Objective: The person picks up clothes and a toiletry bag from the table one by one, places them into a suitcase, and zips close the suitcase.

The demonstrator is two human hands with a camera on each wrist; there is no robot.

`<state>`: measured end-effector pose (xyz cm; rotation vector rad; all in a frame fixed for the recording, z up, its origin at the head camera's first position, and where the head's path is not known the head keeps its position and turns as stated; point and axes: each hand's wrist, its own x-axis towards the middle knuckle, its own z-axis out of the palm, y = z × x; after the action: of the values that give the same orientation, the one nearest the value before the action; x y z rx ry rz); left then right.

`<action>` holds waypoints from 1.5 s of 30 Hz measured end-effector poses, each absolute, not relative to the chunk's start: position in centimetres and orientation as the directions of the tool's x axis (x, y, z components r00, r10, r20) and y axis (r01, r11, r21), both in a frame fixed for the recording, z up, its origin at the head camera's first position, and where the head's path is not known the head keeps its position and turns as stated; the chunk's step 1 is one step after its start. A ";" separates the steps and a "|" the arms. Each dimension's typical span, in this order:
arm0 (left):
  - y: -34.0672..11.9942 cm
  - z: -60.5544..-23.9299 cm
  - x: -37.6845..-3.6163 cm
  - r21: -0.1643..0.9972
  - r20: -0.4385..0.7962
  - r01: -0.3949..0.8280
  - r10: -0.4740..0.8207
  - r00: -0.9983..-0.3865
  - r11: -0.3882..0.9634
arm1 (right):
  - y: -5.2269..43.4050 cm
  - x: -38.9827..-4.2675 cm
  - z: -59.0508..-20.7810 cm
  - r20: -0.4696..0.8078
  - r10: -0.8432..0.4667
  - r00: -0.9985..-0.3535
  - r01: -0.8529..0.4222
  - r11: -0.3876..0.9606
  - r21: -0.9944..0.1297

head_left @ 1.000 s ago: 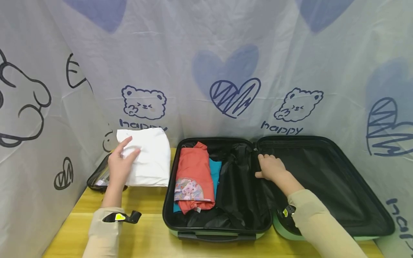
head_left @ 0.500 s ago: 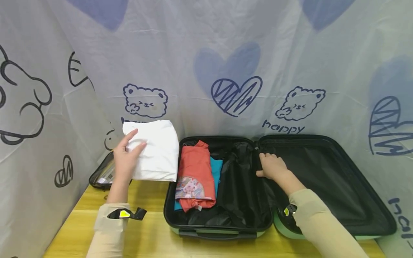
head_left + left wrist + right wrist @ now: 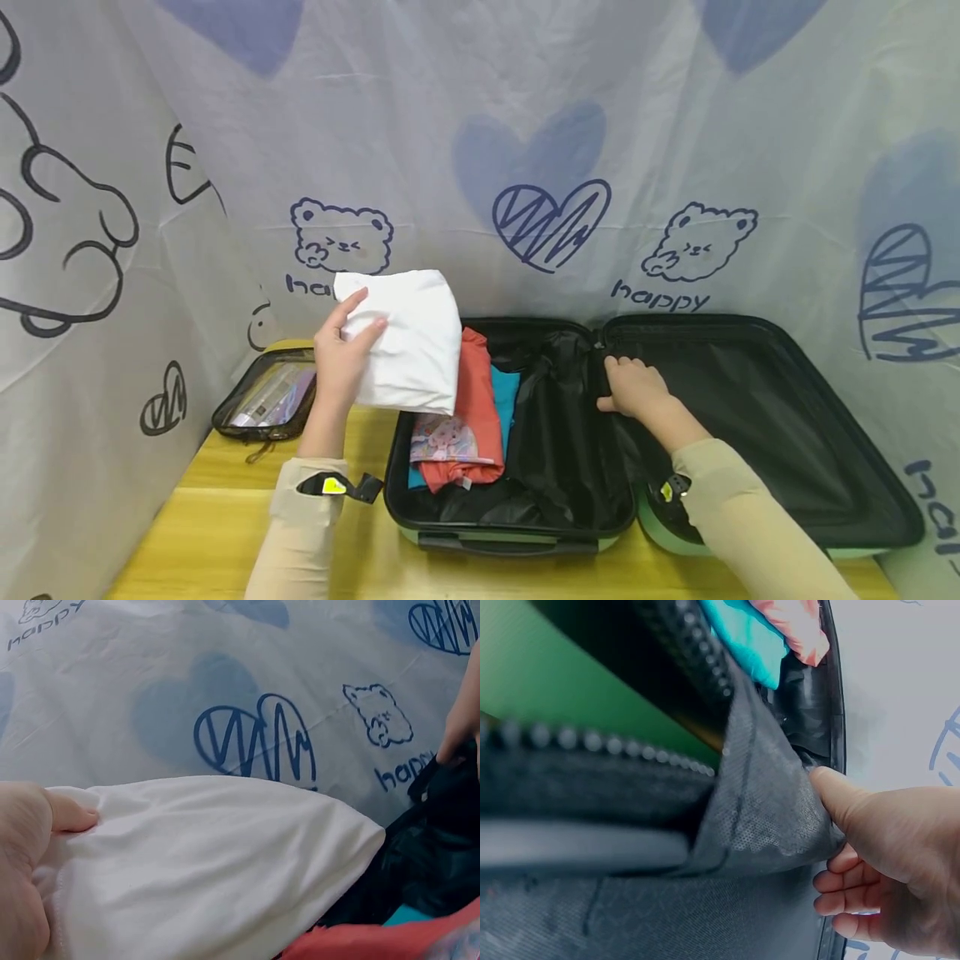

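My left hand pinches a folded white garment at its left side, thumb in front. The garment hangs in the air over the left part of an open suitcase. It covers part of a folded coral shirt with a printed picture, which lies in the suitcase on a blue garment. In the left wrist view the white cloth is smooth, with a seam near the thumb. My right hand grips the dark lining where the two suitcase halves join, thumb on one side and fingers curled on the other.
The suitcase's lid half lies open at the right. A black-edged clear pouch with small items inside stands at the left on the yellow wooden table. A patterned curtain rises close behind.
My left hand has carried the white garment right and slightly up, from beside the suitcase to over its left edge. More of the clear pouch shows. My right hand stays in place.
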<state>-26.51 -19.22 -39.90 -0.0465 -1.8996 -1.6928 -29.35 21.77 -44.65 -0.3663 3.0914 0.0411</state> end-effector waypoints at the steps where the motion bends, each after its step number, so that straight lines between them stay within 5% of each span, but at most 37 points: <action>1: -18.8 -39.8 -26.6 0.897 0.441 0.400 -0.344 -0.829 0.186 | 21.8 -29.4 -44.7 -0.032 -0.233 -0.972 -0.234 0.972 0.021; 13: -14.7 -40.2 -27.4 0.921 0.386 0.380 -0.309 -0.869 0.082 | 21.4 -29.3 -44.8 -0.050 -0.237 -0.970 -0.237 0.972 -0.002; 29: -12.4 -43.1 -28.4 0.978 0.207 0.208 -0.249 -0.946 0.023 | 21.9 -29.5 -45.1 -0.069 -0.225 -0.972 -0.226 0.974 0.004; 45: -11.7 -45.5 -29.4 0.956 0.169 0.121 -0.164 -0.972 0.267 | 21.7 -29.3 -44.7 -0.066 -0.230 -0.971 -0.231 0.973 0.006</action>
<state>-29.44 -11.68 -45.47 0.0400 -2.3034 -1.7707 -29.31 21.73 -44.73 -0.3571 3.0560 0.0210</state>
